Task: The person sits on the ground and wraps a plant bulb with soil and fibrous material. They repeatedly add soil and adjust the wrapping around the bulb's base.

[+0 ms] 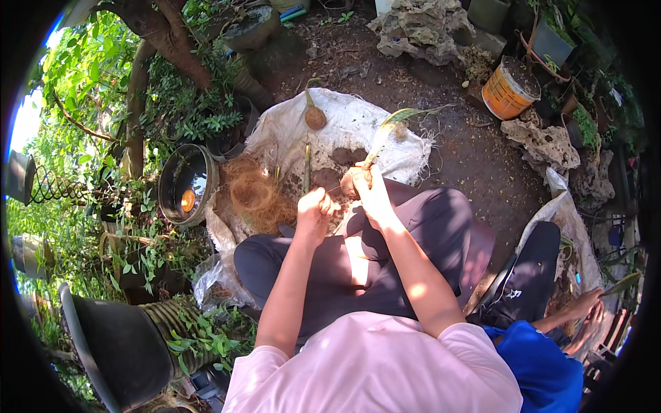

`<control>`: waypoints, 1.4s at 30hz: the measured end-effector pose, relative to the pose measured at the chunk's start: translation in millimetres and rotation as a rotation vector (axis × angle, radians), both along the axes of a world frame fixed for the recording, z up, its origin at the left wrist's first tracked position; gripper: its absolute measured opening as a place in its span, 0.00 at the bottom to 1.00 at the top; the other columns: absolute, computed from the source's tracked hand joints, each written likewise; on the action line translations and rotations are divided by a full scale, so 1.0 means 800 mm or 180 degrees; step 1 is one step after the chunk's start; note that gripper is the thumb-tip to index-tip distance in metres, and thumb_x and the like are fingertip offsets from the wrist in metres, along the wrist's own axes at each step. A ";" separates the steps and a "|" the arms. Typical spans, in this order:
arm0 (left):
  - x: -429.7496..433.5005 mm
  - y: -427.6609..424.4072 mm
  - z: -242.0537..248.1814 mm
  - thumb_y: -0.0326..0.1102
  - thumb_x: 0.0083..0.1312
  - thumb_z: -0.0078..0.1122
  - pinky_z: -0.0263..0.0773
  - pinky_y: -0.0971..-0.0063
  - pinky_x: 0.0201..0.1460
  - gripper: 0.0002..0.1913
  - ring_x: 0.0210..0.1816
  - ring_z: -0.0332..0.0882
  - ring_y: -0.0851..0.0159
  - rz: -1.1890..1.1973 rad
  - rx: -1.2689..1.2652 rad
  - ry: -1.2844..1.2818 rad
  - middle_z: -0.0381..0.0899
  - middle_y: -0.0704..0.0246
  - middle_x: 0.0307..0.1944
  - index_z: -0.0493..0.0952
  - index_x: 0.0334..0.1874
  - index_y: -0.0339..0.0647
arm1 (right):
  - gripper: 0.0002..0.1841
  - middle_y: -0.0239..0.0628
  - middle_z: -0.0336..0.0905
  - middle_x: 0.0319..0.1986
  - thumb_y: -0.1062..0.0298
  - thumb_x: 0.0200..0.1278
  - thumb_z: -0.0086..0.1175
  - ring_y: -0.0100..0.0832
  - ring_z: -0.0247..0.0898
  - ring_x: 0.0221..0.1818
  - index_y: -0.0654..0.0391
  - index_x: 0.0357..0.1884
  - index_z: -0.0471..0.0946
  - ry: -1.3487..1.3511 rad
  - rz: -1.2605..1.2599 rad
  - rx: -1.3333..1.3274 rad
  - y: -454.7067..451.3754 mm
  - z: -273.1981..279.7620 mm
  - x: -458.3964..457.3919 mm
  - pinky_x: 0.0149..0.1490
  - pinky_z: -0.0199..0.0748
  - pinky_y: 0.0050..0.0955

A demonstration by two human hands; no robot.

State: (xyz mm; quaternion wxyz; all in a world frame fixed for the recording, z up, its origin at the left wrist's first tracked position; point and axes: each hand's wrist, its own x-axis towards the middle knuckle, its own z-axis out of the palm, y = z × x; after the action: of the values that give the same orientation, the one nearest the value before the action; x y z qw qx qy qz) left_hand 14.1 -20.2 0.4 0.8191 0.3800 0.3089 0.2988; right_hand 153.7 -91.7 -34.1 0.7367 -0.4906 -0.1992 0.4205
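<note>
My right hand grips a brown fibre-covered ball at the base of a plant, whose pale stem and green leaves point up and right. To its left my left hand is raised with curled fingers; a thin strand seems to run between the hands, but what the fingers pinch is too small to tell. Both hands are over a white woven sack spread on the ground. On it lie a heap of loose coconut fibre, dark clumps of soil, a green stalk and another sprouted brown ball.
A round dark basin with water stands left of the sack. Pitted rocks and an orange bucket of soil are beyond, at the upper right. A co-worker in blue sits close at my right. A large black pot is at lower left.
</note>
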 end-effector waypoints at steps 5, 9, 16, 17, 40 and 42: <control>-0.020 0.013 0.007 0.38 0.74 0.50 0.73 0.69 0.41 0.14 0.22 0.64 0.72 0.0338 0.0232 0.0462 0.63 0.77 0.20 0.66 0.27 0.47 | 0.18 0.32 0.73 0.46 0.66 0.75 0.52 0.22 0.70 0.48 0.56 0.61 0.65 -0.0218 -0.0039 -0.0003 0.006 0.000 -0.003 0.54 0.70 0.25; -0.034 0.021 -0.015 0.37 0.77 0.45 0.77 0.61 0.48 0.12 0.24 0.65 0.71 0.0340 0.0282 0.0225 0.62 0.76 0.20 0.68 0.31 0.46 | 0.18 0.32 0.73 0.46 0.66 0.74 0.53 0.22 0.70 0.48 0.57 0.60 0.65 -0.0309 -0.0100 -0.0099 0.008 0.002 -0.002 0.53 0.71 0.24; -0.118 0.094 0.007 0.50 0.76 0.49 0.82 0.63 0.40 0.15 0.31 0.72 0.71 0.1011 0.0321 0.0733 0.69 0.74 0.29 0.70 0.37 0.47 | 0.17 0.33 0.74 0.42 0.64 0.72 0.56 0.22 0.72 0.43 0.58 0.57 0.69 -0.0290 -0.0769 -0.0216 0.001 0.013 0.034 0.47 0.73 0.22; -0.130 0.102 0.017 0.52 0.76 0.49 0.82 0.65 0.37 0.16 0.33 0.74 0.71 0.1044 0.0412 0.0942 0.72 0.72 0.31 0.69 0.37 0.48 | 0.17 0.33 0.74 0.42 0.62 0.72 0.56 0.22 0.72 0.44 0.58 0.57 0.69 -0.0303 -0.0701 -0.0208 0.001 0.014 0.034 0.47 0.73 0.22; -0.092 0.118 0.098 0.37 0.67 0.61 0.59 0.52 0.68 0.09 0.49 0.79 0.58 0.0300 0.4334 0.3544 0.84 0.65 0.39 0.81 0.43 0.40 | 0.24 0.32 0.78 0.42 0.50 0.73 0.54 0.22 0.77 0.36 0.53 0.62 0.68 -0.0001 0.0134 -0.0203 0.000 0.007 0.014 0.36 0.77 0.24; -0.093 0.117 0.097 0.35 0.67 0.60 0.63 0.56 0.65 0.09 0.48 0.80 0.60 0.0341 0.3805 0.3355 0.84 0.66 0.37 0.80 0.45 0.39 | 0.24 0.31 0.78 0.41 0.49 0.72 0.54 0.21 0.75 0.35 0.53 0.62 0.69 -0.0023 0.0219 -0.0126 -0.002 0.009 0.013 0.35 0.75 0.23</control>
State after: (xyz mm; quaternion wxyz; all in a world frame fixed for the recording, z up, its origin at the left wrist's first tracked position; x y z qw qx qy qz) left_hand -60.0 73.6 77.8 0.2074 0.8307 0.4608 0.2337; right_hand 164.1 -93.0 -26.7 0.7113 -0.4994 -0.2103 0.4477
